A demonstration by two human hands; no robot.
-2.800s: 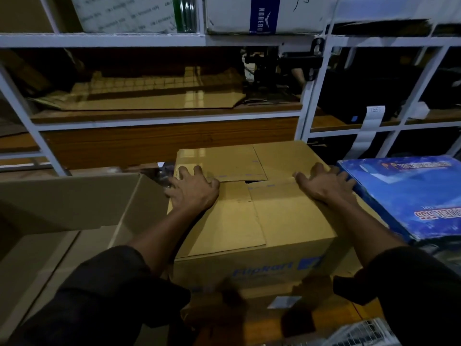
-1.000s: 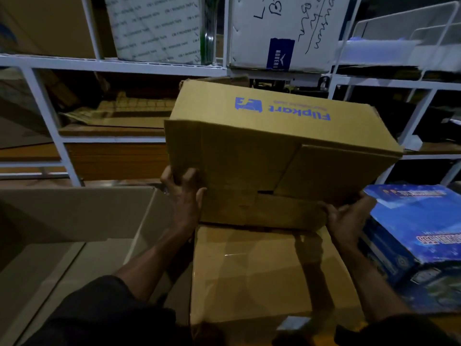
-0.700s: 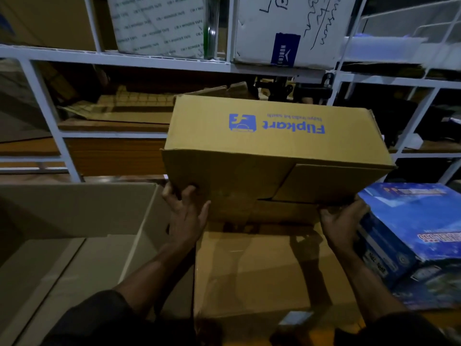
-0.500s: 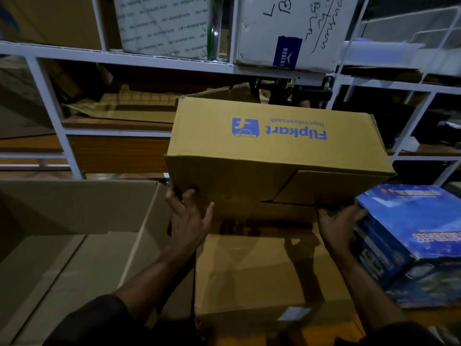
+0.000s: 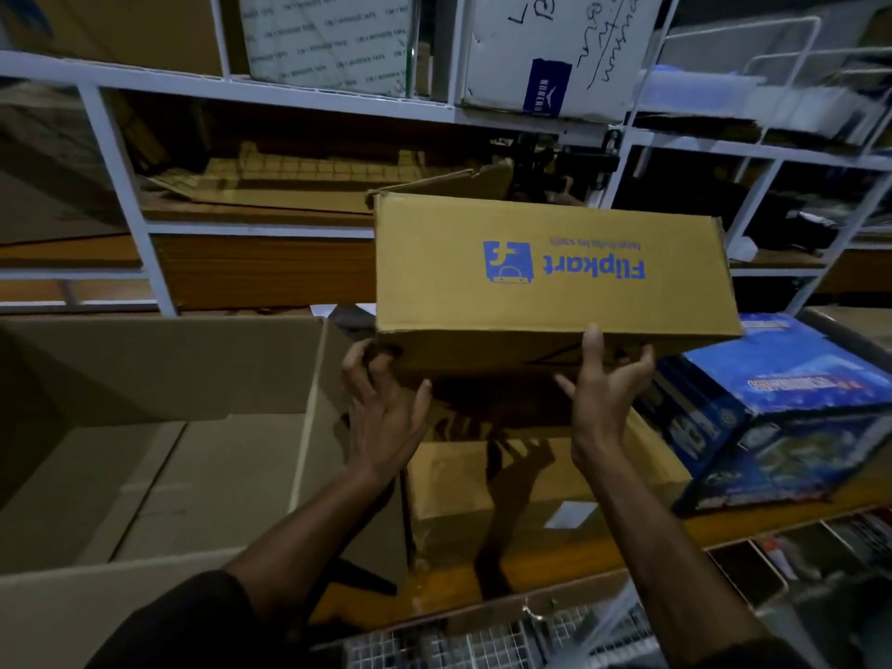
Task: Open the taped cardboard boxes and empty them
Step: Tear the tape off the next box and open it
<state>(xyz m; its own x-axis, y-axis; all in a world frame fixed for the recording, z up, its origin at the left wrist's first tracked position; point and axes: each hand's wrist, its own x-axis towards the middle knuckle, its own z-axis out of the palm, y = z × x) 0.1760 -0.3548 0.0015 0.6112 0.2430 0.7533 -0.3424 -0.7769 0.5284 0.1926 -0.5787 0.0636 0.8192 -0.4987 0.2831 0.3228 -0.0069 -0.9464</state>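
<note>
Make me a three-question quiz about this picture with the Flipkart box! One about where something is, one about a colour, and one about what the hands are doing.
1. Where is the blue printed box?
A. to the right of the person's hands
B. on the top shelf
C. inside the big open box

2. What colour is the logo on the Flipkart box?
A. red
B. blue
C. green

3. What is happening to the Flipkart box?
A. it lies flat on the floor
B. it is torn in half
C. both hands hold it up

Answers: 1 A, it sits right of the right hand. 2 B, the print is blue. 3 C, the left hand and right hand grip its lower edge.
</note>
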